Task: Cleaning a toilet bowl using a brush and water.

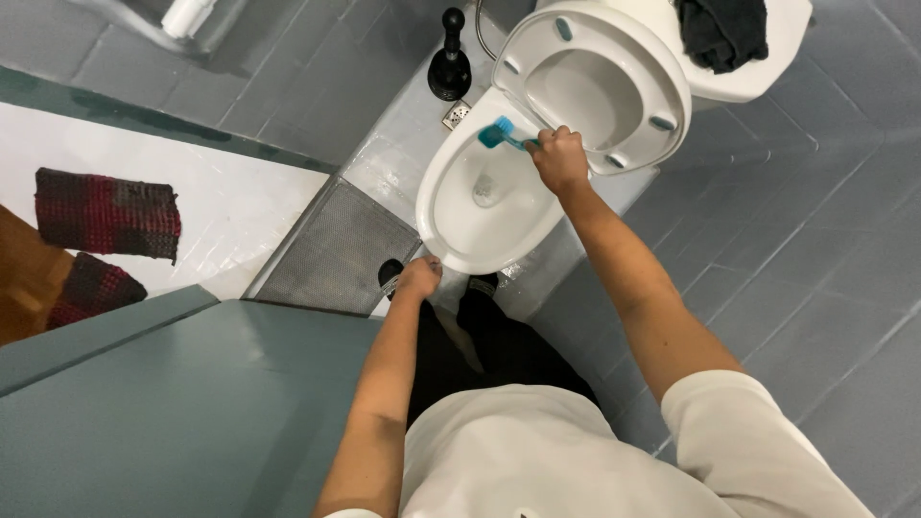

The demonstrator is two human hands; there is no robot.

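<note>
I look straight down at a white toilet bowl (pixel 451 206) with its seat and lid (pixel 614 58) raised. My right hand (pixel 559 158) grips the handle of a blue toilet brush (pixel 499 134), whose head rests against the far inner rim of the bowl. My left hand (pixel 419 278) hangs by the front edge of the bowl, fingers curled, holding nothing that I can see. My legs in black trousers and dark shoes stand just in front of the bowl.
A black brush holder (pixel 449 62) stands on the floor left of the toilet. A dark cloth (pixel 721 31) lies on the cistern. A metal grate (pixel 331 249) covers the floor at left. Grey tiled walls, a teal door (pixel 192 403), red checked mats (pixel 107 213).
</note>
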